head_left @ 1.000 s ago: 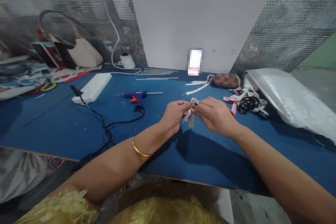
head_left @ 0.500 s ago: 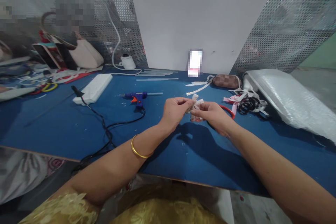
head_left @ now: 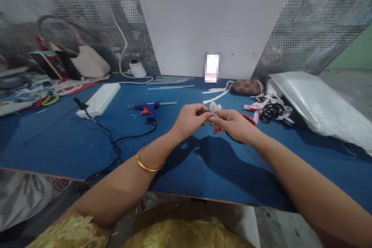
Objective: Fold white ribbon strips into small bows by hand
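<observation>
1. Head view, the grip: a small folded piece of white ribbon (head_left: 214, 108) is pinched between the fingertips of the left hand (head_left: 190, 119) and the right hand (head_left: 232, 124). Both hands are closed on it, and it is held in the air above the blue table (head_left: 58, 139), toward its middle and in front of the white board (head_left: 212, 23).

2. Head view, slipping: only a small part of the ribbon is seen between the fingertips, so the folds could be lost if either pinch were loosened. The piece would then spring open or drop to the table.

3. Head view, red-handled scissors (head_left: 249, 118): they lie just under and behind the right hand. They could be knocked or caught by the wrist if the hand were lowered without care.

4. Head view, glue gun (head_left: 148, 107): it rests on the table to the left of the hands, with its black cord (head_left: 116, 145) trailing toward the table's near edge, close to the left forearm. The cord could be snagged by that arm and the gun dragged. Whether the gun is hot cannot be told.

5. Head view, ribbon scraps and black bands (head_left: 270, 110): they are heaped to the right, near the bubble-wrapped bundle (head_left: 316, 104). A dropped piece could be confused with these scraps.
</observation>
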`<control>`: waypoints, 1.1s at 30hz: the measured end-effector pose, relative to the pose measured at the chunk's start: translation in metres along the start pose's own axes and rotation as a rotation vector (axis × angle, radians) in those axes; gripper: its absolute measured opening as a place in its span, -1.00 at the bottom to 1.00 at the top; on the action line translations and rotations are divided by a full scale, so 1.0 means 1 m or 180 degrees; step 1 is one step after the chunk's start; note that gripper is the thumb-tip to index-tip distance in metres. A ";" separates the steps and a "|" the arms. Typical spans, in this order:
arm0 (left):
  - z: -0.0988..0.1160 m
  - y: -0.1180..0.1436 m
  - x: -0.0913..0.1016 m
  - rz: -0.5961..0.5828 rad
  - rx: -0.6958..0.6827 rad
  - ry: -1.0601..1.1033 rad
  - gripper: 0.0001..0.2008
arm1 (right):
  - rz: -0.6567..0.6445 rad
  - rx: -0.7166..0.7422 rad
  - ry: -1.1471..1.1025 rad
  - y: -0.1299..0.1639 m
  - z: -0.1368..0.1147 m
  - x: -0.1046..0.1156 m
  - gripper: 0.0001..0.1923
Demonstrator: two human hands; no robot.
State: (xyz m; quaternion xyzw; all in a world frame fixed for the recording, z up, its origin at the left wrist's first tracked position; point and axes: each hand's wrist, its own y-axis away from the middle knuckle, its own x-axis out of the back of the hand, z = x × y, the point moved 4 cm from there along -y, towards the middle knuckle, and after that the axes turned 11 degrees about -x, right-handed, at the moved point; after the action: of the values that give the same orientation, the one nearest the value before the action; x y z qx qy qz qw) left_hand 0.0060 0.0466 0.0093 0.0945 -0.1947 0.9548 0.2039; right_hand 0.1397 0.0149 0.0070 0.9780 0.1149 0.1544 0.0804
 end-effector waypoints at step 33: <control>-0.005 0.002 0.000 0.0409 0.0192 0.0786 -0.59 | 0.0475 0.0511 -0.0868 -0.001 -0.007 0.015 -0.80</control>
State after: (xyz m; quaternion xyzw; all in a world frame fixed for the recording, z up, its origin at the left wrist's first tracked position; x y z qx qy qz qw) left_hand 0.0050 0.0472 0.0044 -0.0302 -0.1449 0.9757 0.1618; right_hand 0.1507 0.0206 0.0178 0.9990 0.0420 0.0162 0.0052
